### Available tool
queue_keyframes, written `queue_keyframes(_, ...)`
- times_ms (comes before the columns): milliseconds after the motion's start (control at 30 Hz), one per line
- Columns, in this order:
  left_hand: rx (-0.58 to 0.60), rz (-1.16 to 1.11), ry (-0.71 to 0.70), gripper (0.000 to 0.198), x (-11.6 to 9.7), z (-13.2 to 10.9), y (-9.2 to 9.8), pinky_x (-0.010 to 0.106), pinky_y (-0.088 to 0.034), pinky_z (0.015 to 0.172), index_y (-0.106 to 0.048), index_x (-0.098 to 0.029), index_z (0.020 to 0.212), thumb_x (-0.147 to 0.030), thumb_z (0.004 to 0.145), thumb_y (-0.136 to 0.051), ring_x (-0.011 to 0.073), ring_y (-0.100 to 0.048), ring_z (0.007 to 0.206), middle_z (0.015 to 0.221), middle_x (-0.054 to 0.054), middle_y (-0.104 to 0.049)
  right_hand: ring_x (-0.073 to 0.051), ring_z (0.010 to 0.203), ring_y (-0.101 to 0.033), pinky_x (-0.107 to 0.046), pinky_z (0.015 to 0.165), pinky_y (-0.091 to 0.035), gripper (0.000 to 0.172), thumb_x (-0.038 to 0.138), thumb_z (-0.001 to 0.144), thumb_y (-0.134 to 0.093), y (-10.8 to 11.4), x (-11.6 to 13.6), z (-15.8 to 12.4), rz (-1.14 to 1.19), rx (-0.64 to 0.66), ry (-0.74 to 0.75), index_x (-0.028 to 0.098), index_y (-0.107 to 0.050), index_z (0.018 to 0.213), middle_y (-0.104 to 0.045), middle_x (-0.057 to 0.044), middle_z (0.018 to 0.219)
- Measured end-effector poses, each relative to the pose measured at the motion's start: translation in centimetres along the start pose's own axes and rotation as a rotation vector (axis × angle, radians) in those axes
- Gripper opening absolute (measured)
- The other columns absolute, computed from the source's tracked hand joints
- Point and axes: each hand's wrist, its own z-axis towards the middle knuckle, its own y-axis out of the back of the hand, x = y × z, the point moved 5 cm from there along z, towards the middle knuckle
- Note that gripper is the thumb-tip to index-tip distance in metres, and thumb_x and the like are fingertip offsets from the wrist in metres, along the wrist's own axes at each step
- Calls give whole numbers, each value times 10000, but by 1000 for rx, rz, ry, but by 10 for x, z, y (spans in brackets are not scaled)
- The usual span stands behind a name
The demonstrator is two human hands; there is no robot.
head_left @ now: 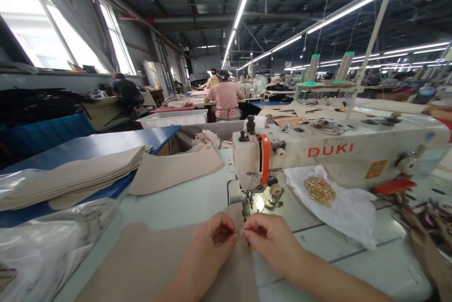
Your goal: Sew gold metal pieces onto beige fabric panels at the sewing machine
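My left hand (215, 240) is closed in a pinch just in front of the sewing machine's needle area. A tiny golden glint shows at its fingertips, too small to name. Close beside it, my right hand (270, 240) pinches too, and a small pale bit shows between the two sets of fingertips. Under both hands lies a large beige fabric panel (158, 250), its narrow upper end close to the presser foot. The white sewing machine (339, 151) stands just beyond, its lamp lit. Small gold metal pieces (319, 191) lie heaped on a white cloth (356, 212) under the machine arm.
Another beige panel (176, 170) lies at the table's far left. Stacked beige panels (81, 175) rest on a blue surface (141, 138), with a clear plastic bag (52, 245) nearer. Brown straps (423, 245) lie at right. A person in pink (226, 94) sits ahead, back turned.
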Motion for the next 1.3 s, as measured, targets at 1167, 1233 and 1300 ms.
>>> queue_keyframes(1167,11,715,-532,230,-18,10,-16,326,-507,718,-609,-191,729,-131,831,-413,211,-593,779,761,59,-656,-75,318,-496,-167,353,-377,321,81,737,-580,-3,-8,43,-102,278,-537,182,-467,454,-534,58,397)
queue_keyframes(1233,14,720,-539,226,-19,10,-17,321,-507,714,-600,-194,719,-123,823,-413,207,-591,772,755,57,-653,-87,348,-524,-177,380,-393,293,95,753,-567,-2,-8,43,-155,275,-469,180,-487,484,-556,50,430)
queue_keyframes(1300,5,711,-536,222,-21,10,-17,315,-507,705,-593,-200,701,-120,809,-416,202,-593,762,743,52,-653,-106,417,-565,-198,449,-425,243,116,774,-553,2,-8,40,-231,238,-362,175,-542,539,-587,34,484)
